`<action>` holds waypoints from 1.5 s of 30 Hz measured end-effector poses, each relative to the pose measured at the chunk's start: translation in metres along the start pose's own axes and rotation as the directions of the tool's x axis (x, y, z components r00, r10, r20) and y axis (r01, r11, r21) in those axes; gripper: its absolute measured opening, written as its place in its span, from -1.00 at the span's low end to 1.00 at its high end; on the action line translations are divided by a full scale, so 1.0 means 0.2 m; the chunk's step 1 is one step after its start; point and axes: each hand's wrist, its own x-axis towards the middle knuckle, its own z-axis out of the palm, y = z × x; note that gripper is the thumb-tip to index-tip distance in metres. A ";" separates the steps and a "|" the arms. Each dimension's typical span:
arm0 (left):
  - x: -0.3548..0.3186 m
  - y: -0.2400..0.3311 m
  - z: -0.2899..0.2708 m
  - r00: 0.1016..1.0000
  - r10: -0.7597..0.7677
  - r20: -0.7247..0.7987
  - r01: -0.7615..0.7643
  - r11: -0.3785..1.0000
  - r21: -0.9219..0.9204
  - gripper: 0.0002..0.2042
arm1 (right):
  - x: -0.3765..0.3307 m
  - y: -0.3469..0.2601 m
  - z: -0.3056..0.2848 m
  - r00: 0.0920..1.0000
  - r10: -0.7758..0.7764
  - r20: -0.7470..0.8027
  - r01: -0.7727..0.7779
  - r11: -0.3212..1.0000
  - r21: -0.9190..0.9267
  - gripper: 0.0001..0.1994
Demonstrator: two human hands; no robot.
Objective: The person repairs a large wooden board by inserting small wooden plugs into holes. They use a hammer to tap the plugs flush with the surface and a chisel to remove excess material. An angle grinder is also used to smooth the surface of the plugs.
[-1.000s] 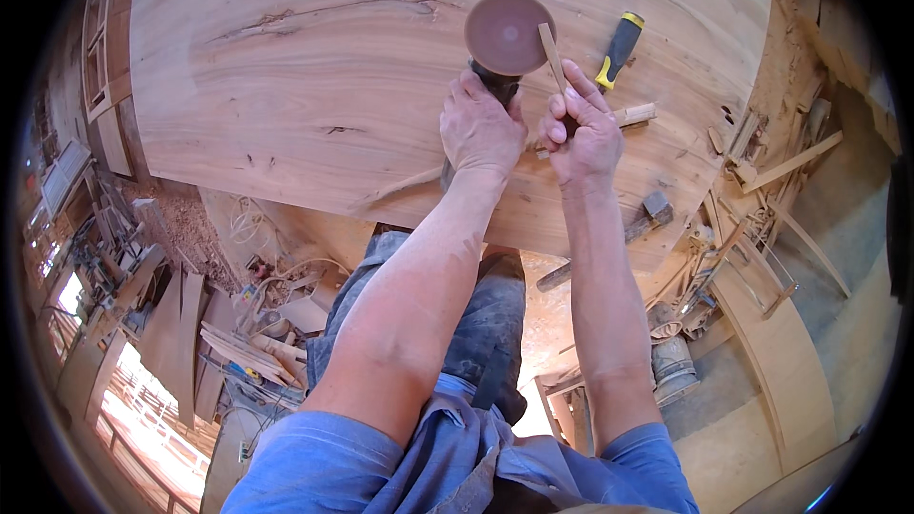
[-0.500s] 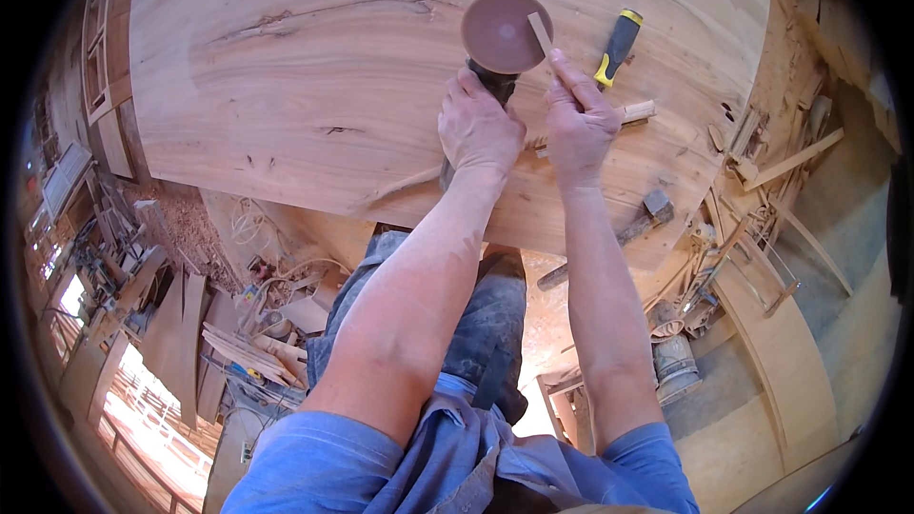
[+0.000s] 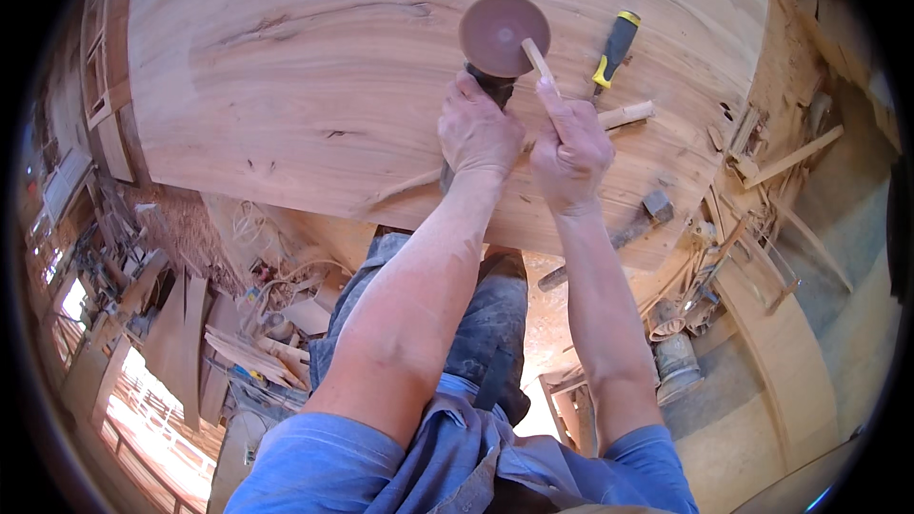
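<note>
My left hand (image 3: pixel 479 126) is wrapped round the dark body of an angle grinder with a round brown sanding disc (image 3: pixel 497 30) facing up. Between the fingers of my right hand (image 3: pixel 573 152) is a thin wooden strip (image 3: pixel 536 59). The strip's far end lies over the disc's right edge and seems to touch it. To the right of that hand a chisel with a black and yellow handle (image 3: pixel 618 48) rests on the wide wooden slab (image 3: pixel 314 86). A longer wood stick (image 3: pixel 628 114) lies partly behind my right hand.
A hammer (image 3: pixel 657 207) lies near the slab's front edge, partly behind my right forearm. Wood offcuts (image 3: pixel 798 158) and a bucket (image 3: pixel 677 368) stand to the right. Boards and tools clutter the lower left (image 3: pixel 252 354). A framed panel (image 3: pixel 107 48) leans at the far left.
My right hand has shifted slightly left and nearer to me. The strip's tip has moved from the disc's upper right to its lower right edge. My left hand stays nearly still.
</note>
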 end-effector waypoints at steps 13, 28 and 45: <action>-0.01 0.02 -0.05 1.000 -0.005 0.015 0.005 0.999 -0.043 -0.33 | -0.17 -0.08 -0.25 0.522 0.598 0.608 -0.454 -0.409 0.792 -0.63; -0.48 0.26 0.07 0.733 0.369 0.571 0.380 0.474 -0.794 -0.75 | -0.43 0.12 -0.38 0.451 0.742 0.496 -0.374 -0.347 0.860 -0.76; -0.16 1.38 0.68 0.410 0.878 0.247 -0.899 0.435 -0.055 -0.84 | -0.90 1.16 -0.75 0.482 0.662 -0.574 -0.862 0.476 -0.174 -0.77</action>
